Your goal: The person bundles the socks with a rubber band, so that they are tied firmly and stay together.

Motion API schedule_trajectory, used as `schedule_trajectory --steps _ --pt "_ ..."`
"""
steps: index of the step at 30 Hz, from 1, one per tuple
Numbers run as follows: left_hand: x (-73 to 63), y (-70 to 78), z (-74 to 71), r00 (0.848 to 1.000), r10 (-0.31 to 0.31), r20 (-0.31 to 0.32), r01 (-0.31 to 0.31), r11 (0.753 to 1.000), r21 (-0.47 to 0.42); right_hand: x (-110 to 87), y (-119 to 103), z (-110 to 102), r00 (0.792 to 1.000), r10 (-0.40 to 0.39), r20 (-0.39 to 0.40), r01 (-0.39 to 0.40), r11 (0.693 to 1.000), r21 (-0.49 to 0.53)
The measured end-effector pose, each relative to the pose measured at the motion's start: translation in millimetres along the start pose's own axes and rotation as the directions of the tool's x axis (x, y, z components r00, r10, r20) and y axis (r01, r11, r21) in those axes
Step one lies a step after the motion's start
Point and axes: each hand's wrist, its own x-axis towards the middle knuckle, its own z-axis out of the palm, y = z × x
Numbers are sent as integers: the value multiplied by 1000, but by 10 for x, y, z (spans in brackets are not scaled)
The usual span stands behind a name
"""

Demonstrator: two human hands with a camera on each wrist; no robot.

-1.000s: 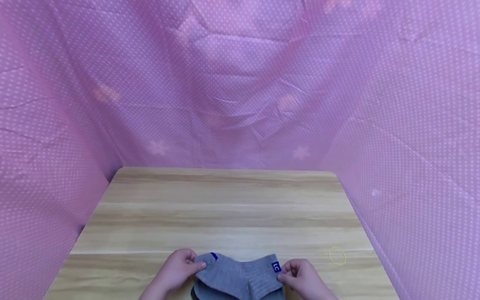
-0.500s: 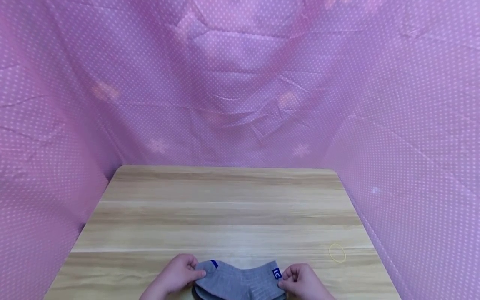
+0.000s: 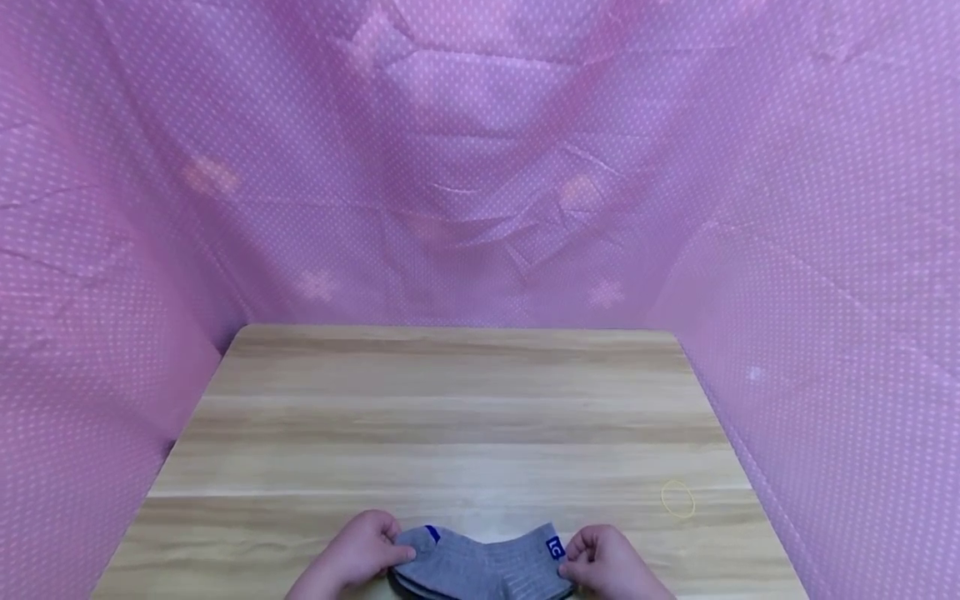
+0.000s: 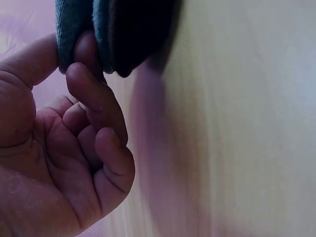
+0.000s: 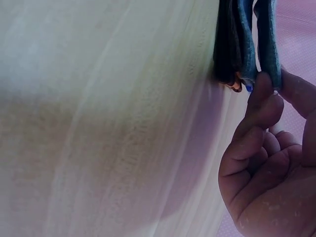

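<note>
A grey sock with a blue toe stripe and a blue "LC" tag lies sideways at the table's near edge, on top of other socks. My left hand pinches its toe end between thumb and finger. At the cuff, beside the tag, my right hand pinches the other end. In the left wrist view the held sock layer stands a little apart from a darker sock beneath. The right wrist view shows the cuff between thumb and finger, with several layers of socks under it.
A thin yellow rubber band lies on the wooden table to the right. Pink dotted cloth hangs around the back and both sides of the table.
Both hands and the held sock have come down slightly towards the near edge, and the sock now covers more of the pile under it. Both pinches stay the same.
</note>
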Motion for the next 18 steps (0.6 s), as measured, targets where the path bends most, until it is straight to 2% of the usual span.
schedule_trajectory --steps 7,13,15,18 --pt "18 17 36 998 -31 -46 35 994 99 9 28 0 1000 -26 -8 25 999 -43" --pt "34 93 94 985 -101 -143 138 950 279 22 70 35 999 -25 -37 19 985 -173" --pt "29 124 96 981 -125 -147 164 941 296 25 67 43 999 -10 -40 1 976 -218" --pt "-5 151 86 984 -133 -114 163 936 312 21 59 52 998 21 -52 -35 958 -284"
